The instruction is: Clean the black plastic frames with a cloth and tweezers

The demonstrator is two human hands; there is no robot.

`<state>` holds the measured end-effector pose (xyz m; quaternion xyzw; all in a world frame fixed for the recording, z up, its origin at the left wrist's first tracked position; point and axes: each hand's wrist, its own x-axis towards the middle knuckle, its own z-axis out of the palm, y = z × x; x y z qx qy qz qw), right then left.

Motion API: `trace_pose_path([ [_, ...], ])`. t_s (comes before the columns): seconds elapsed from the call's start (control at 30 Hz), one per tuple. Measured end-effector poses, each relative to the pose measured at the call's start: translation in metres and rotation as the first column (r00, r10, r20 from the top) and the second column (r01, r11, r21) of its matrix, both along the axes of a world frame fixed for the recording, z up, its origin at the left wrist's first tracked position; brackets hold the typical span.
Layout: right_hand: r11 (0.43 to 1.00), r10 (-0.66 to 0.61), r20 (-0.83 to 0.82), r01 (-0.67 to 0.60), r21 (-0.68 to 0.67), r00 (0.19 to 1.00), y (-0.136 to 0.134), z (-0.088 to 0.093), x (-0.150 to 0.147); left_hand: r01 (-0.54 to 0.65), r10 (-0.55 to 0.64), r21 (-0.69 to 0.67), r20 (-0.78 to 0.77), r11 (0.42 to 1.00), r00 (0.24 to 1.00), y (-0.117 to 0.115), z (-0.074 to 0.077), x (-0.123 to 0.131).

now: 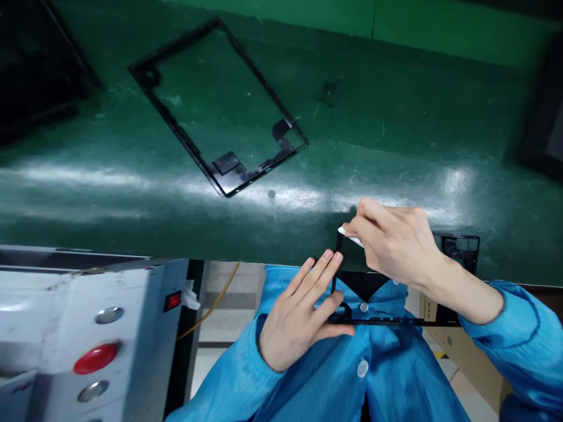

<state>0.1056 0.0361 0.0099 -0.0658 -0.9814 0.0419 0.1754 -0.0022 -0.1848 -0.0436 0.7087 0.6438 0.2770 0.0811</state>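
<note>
A thin black rectangular frame (457, 243) is held at the near edge of the green bench, above my blue smock. My left hand (299, 313) steadies the frame's left side: the fingers lie flat along the edge and the thumb hooks under the lower corner. My right hand (393, 240) is closed in a pinch on a small white piece (352, 236), pressed at the frame's upper left corner. A second black frame (220, 105) lies flat on the bench, farther back and to the left.
The green bench top (396, 135) spans the view. A white machine housing (88, 328) with a red button (95, 357) and a red switch stands at lower left. Dark trays sit at far left (35, 64) and far right (543, 123). A cardboard box (461, 351) stands below the bench.
</note>
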Motion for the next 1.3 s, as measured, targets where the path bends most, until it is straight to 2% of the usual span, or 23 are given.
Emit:
trace_pose_path([
  [0.07,1.000,-0.011,0.006,0.011,0.011,1.000,-0.001,0.000,0.000,-0.001,0.001,0.002,-0.001,1.000,1.000,0.000,0.000,0.000],
  [0.2,0.996,0.081,0.058,-0.080,-0.026,0.995,-0.007,0.004,0.004,-0.002,0.002,0.005,-0.004,1.000,1.000,0.000,-0.002,0.001],
  [0.27,0.995,0.089,0.052,-0.087,-0.052,0.995,-0.008,0.006,0.008,-0.001,0.001,0.004,-0.012,1.000,1.000,0.000,-0.002,0.001],
  [0.37,0.993,0.002,-0.009,-0.003,-0.119,1.000,-0.004,0.009,0.014,0.002,-0.002,0.001,-0.020,1.000,1.000,0.000,-0.002,0.001],
  [0.47,0.988,-0.098,-0.056,0.090,-0.127,0.994,0.003,0.009,0.018,0.002,-0.002,0.002,-0.018,1.000,1.000,0.001,-0.001,0.000],
  [0.6,0.985,-0.134,-0.023,0.130,-0.116,0.991,0.003,0.007,0.016,-0.001,0.001,0.011,-0.024,1.000,1.000,0.000,0.000,-0.001],
  [0.77,0.992,-0.123,0.013,0.123,-0.007,0.992,-0.002,0.004,0.005,0.010,-0.010,-0.003,-0.031,1.000,0.999,0.000,-0.001,-0.001],
  [0.93,0.994,-0.088,0.121,0.079,0.082,0.989,-0.003,0.006,-0.003,0.001,-0.001,-0.008,-0.036,1.000,0.999,-0.002,-0.002,-0.001],
  [1.13,0.994,-0.096,0.193,0.085,0.064,0.976,-0.005,0.010,-0.007,-0.002,0.001,-0.012,-0.038,1.000,0.999,-0.002,-0.002,-0.001],
  [1.3,0.999,0.005,0.205,0.002,-0.033,0.979,-0.001,0.013,0.003,0.009,-0.009,-0.009,-0.043,1.000,0.999,0.000,-0.001,-0.001],
])
